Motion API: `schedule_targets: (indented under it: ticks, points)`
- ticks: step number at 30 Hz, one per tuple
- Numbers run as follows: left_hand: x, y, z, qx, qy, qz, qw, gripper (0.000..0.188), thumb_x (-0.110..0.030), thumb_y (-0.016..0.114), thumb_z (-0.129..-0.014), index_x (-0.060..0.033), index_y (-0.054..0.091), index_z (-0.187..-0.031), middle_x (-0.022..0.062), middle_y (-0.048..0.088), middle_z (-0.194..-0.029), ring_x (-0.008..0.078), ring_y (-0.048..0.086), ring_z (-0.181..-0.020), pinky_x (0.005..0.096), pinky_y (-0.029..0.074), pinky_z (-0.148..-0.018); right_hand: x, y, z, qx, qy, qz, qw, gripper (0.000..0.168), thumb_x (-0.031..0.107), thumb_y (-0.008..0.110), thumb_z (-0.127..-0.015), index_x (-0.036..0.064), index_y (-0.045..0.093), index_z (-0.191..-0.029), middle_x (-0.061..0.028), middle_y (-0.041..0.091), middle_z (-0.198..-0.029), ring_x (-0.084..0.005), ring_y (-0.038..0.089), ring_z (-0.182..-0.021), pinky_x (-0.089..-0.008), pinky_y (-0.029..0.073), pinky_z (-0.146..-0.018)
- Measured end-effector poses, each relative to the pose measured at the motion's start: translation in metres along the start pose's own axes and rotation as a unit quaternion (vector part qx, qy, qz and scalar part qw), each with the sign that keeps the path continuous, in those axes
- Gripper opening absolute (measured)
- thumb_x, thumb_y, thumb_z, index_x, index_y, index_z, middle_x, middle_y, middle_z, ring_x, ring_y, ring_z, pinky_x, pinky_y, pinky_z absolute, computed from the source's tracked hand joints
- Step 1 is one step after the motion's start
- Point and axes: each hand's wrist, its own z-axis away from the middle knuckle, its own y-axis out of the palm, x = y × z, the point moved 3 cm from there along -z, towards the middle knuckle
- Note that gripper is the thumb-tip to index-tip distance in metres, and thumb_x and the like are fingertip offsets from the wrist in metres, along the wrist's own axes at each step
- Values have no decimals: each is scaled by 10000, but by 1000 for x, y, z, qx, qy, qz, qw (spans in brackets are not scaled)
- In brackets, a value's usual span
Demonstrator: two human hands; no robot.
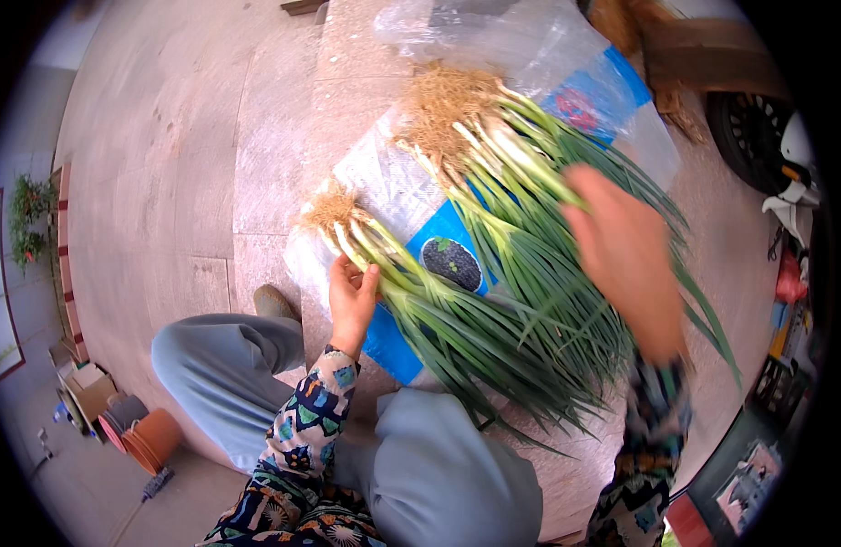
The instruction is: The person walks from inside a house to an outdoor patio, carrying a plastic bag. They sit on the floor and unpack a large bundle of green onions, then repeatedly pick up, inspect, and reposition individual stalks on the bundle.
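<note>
My left hand (pixel 352 301) is closed around the pale stems of a small bunch of green onions (pixel 420 280), just below their tan roots (pixel 330 210). A larger pile of green onions (pixel 523 219) lies to the right, its tangled roots (pixel 451 102) towards the far side. Over that pile is my right hand (pixel 618 249), blurred, with thumb and fingers around a thick green onion stalk (pixel 540 161). The leaves of both groups fan towards my knees and overlap. Beneath them lies a clear, blue and white plastic sheet (pixel 393 178) with a printed picture.
Crumpled clear plastic (pixel 488 34) lies at the far side. A black wheel (pixel 748 140) and a wooden beam (pixel 714 58) are at the right. Orange plant pots (pixel 153 437), a cardboard box (pixel 89 390) and a brush (pixel 158 484) are on the lower left floor.
</note>
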Motion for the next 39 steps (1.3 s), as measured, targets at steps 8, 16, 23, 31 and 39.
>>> schedule_targets:
  ticks: [8, 16, 23, 31, 39]
  points:
    - [-75, 35, 16, 58, 414, -332, 845, 452, 54, 537, -694, 40, 465, -1140, 186, 495, -1101, 354, 481, -957, 411, 360, -910, 8, 139, -26, -175, 22, -91, 980, 276, 8, 507, -772, -2, 519, -1047, -166, 535, -1043, -339, 482, -990, -394, 399, -870]
    - [-54, 96, -12, 294, 470, -402, 728, 169, -192, 512, -864, -73, 605, -940, 78, 573, -910, 281, 518, -874, 414, 380, -837, -8, 196, 108, 93, 258, -264, 925, 380, 167, 447, -889, -19, 416, -1219, -197, 475, -1215, -358, 477, -1097, -410, 405, -894]
    - [-35, 91, 1, 346, 534, -450, 626, 208, -296, 489, -883, -155, 641, -898, 5, 566, -844, 216, 524, -852, 470, 293, -949, -71, 158, 170, 162, 266, -97, 945, 434, 185, 400, -919, 77, 351, -1336, -157, 420, -1328, -327, 390, -1218, -409, 321, -993]
    - [-46, 86, 6, 390, 500, -492, 596, 456, -433, 497, -854, -122, 532, -1185, 88, 535, -1119, 263, 488, -1095, 570, 189, -1035, -44, 166, 195, 48, 251, -138, 957, 472, 280, 519, -868, 54, 416, -1269, -105, 453, -1287, -307, 387, -1195, -443, 292, -985]
    - [-42, 61, -3, 393, 500, -638, 434, 804, -386, 622, -726, -87, 266, -1381, 130, 239, -1434, 290, 254, -1321, 554, 201, -1045, -40, 209, 192, 46, 136, -108, 984, 596, 308, 607, -795, -12, 405, -1256, -191, 433, -1254, -337, 393, -1170, -459, 294, -976]
